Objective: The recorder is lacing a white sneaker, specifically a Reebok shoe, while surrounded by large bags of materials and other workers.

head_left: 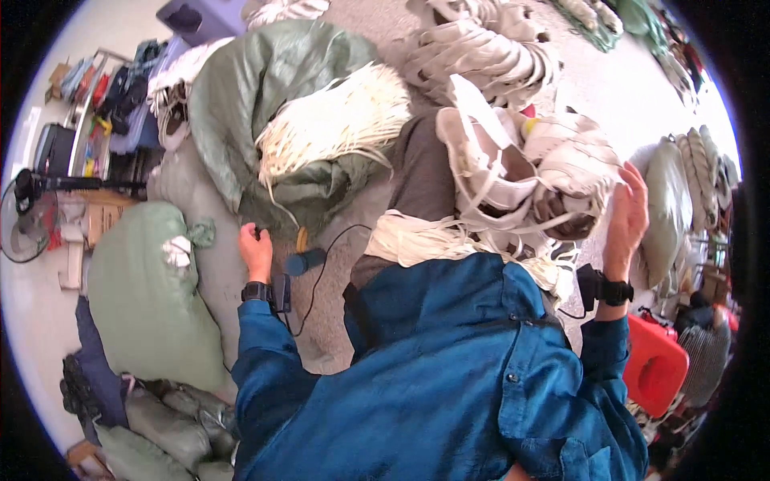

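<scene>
My left hand (pixel 255 255) hangs beside the near edge of an open green sack (pixel 281 60). Its fingers are curled round a small dark thing that I cannot make out. On my lap rests a bundle of off-white shoes (pixel 573 164) with pale straps round it. My right hand (pixel 630 212) is at the bundle's right side with its fingers stretched out; whether it touches is unclear. A loose heap of cream strips (pixel 417 240) lies across my thighs. More cream strips, in a thick bunch (pixel 337 120), lie on the sack.
A blue cylinder (pixel 305 262) and a black cable (pixel 309 309) are on the floor near my left hand. Full green sacks (pixel 152 297) stand at the left, by a fan (pixel 28 212). Shoe bundles (pixel 485 60) lie ahead. A red plastic stool (pixel 656 365) is at the right.
</scene>
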Motion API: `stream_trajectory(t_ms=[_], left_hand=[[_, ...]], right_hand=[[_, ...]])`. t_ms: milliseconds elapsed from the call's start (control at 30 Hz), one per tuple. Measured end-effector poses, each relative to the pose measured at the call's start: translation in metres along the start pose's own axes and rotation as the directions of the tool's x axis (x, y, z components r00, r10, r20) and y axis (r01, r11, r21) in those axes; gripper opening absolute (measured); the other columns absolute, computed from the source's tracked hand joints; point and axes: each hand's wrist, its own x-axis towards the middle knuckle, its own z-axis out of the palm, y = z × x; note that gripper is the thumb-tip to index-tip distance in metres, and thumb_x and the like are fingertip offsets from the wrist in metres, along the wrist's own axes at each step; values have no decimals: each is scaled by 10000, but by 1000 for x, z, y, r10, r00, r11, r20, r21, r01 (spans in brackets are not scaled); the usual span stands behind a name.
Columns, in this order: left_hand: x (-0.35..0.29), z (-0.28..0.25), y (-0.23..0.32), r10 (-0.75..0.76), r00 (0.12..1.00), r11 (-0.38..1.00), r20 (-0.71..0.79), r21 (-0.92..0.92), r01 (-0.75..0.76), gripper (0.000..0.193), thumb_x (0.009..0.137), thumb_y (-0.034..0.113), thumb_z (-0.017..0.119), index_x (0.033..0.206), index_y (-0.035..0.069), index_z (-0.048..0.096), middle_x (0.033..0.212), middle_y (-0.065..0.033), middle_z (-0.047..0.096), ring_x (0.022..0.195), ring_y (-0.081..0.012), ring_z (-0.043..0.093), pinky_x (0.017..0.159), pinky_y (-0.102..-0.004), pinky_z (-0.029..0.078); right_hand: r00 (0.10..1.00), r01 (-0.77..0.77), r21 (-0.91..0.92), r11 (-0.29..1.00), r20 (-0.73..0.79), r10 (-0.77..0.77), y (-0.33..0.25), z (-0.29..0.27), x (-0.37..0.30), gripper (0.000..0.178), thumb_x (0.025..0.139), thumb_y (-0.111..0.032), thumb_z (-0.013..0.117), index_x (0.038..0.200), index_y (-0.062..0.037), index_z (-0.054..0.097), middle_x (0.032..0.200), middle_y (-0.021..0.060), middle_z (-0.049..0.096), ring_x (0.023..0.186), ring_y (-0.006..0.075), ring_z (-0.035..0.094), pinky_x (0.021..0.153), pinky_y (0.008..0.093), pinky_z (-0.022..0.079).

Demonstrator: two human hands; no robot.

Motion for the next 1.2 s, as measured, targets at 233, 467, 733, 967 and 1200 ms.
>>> stream_trajectory(t_ms=[233, 467, 733, 967, 1200], left_hand=[[-80, 45, -73, -317, 908, 948, 275, 126, 292, 798, 711, 250, 829, 1338, -58, 444, 1290, -307, 517, 1233, -431, 484, 1047, -453, 404], [-92, 81, -83, -449, 839, 891, 308, 225, 394, 1061, 614, 360, 883, 1415, -59, 327, 1345, -348, 455, 1270, -476, 448, 1060, -474, 402], [-77, 81, -68, -380, 885, 902, 270, 319, 290, 728, 649, 277, 809, 1215, -48, 487, 1202, -313, 544, 1109, -471, 554, 964, -492, 466], [-38, -6, 89, 252, 853, 953, 457, 37, -301, 618, 616, 221, 800, 1146, 11, 561, 1109, -201, 618, 1088, -375, 591, 924, -441, 485], [-30, -145, 305, 720, 505, 664, 477, -259, -702, 597, 583, 186, 807, 1119, 53, 580, 1079, -165, 618, 1066, -337, 612, 978, -441, 468]], right_hand=[[996, 18, 59, 998, 89, -24, -27, 37, 16, 207, 995, -44, 517, 1159, 1, 636, 1352, 129, 574, 1249, 191, 524, 1082, 329, 380], [986, -7, -13, 1000, 165, 9, -28, 29, 2, 198, 996, -26, 509, 1139, 17, 640, 1285, 128, 613, 1222, 183, 541, 1090, 327, 376], [987, -6, -11, 1000, 162, 8, -49, 23, -9, 185, 972, 35, 497, 1094, 27, 635, 1200, 85, 643, 1153, 144, 561, 1020, 265, 397], [986, 127, -74, 989, 114, -118, -74, 25, 6, 200, 942, 49, 522, 1076, -29, 648, 1145, 81, 672, 1075, 137, 614, 929, 279, 470], [951, 278, 151, 949, 97, -294, -68, 31, -2, 220, 862, 34, 591, 1029, -82, 676, 1112, 122, 670, 1099, 246, 629, 1014, 389, 441]])
